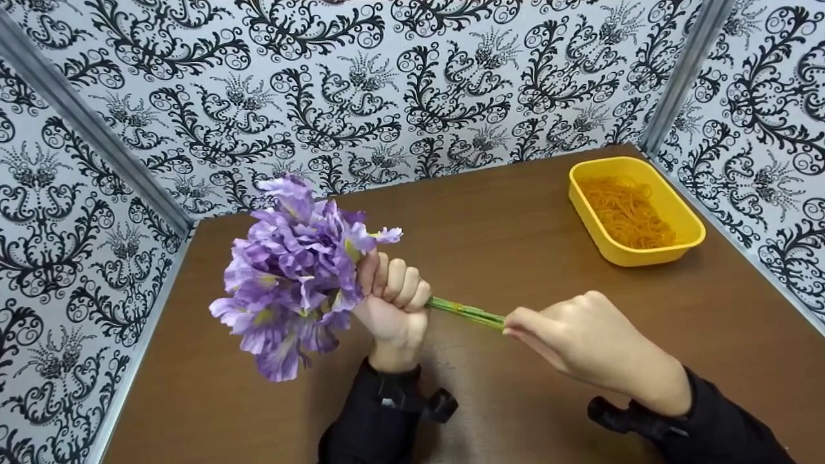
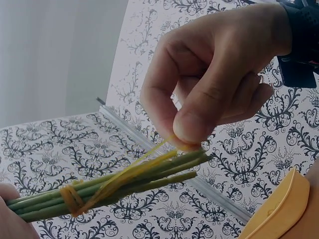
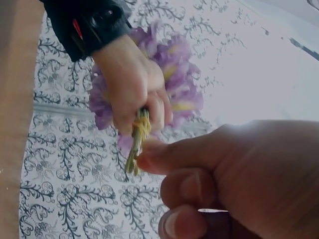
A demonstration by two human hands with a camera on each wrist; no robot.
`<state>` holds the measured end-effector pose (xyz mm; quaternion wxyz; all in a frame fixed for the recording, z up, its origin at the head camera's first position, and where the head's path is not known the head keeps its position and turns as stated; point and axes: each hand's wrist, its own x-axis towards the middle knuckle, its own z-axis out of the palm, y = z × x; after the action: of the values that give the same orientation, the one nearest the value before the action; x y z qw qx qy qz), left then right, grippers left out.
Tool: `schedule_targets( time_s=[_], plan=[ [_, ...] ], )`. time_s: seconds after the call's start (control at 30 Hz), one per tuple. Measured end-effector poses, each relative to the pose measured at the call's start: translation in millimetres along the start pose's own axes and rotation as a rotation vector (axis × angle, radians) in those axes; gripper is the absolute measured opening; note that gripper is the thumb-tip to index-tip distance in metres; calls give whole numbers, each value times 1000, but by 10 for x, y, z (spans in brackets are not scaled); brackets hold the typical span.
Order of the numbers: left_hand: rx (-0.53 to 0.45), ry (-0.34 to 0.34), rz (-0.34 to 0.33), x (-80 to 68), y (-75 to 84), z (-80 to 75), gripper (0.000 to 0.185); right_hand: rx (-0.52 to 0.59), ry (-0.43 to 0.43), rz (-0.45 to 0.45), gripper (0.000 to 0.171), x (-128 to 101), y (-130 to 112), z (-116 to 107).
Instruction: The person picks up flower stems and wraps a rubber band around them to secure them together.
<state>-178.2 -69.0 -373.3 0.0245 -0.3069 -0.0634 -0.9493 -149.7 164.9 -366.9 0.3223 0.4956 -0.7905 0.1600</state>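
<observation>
A bunch of purple artificial flowers (image 1: 296, 270) is held up over the table, its blooms to the left. My left hand (image 1: 394, 299) grips the green stems (image 1: 474, 313) just below the blooms. In the left wrist view, a yellow rubber band (image 2: 72, 199) is wound round the stems, and a stretched loop of it runs toward their cut ends. My right hand (image 1: 580, 341) pinches that loop between thumb and forefinger near the stem ends, as the left wrist view shows. The right wrist view has the stem ends (image 3: 132, 164) beside my right thumb.
A yellow plastic tub (image 1: 606, 238) full of loose rubber bands (image 1: 628, 209) stands at the back right of the brown table (image 1: 503, 238). Patterned black-and-white panels (image 1: 361, 84) with metal edge strips enclose the table at the back and both sides.
</observation>
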Motion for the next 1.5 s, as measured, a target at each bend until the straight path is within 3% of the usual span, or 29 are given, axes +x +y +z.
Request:
schedule_targets(
  time_s=[0.23,0.47,0.77,0.93,1.1,1.33,1.5],
  plan=[
    [0,8,-6,5,22,-21,49,-30,7,-7,31,32,3,17],
    [-43,-21,-69,6,21,-16,48,55,21,-33,24,43,102,-49],
    [-36,8,-116,11,27,-21,49,65,24,-48,19,60,134,2],
    [-81,51,-145,25,69,-26,49,62,30,-84,20,91,160,56],
    [-110,44,-190,26,64,-31,50,66,35,-108,21,116,157,62],
    [-101,170,-271,-29,-99,-32,52,-25,140,-141,21,157,164,181],
    [-127,222,-312,-91,-238,-47,53,-7,167,-137,20,153,201,272]
  ],
)
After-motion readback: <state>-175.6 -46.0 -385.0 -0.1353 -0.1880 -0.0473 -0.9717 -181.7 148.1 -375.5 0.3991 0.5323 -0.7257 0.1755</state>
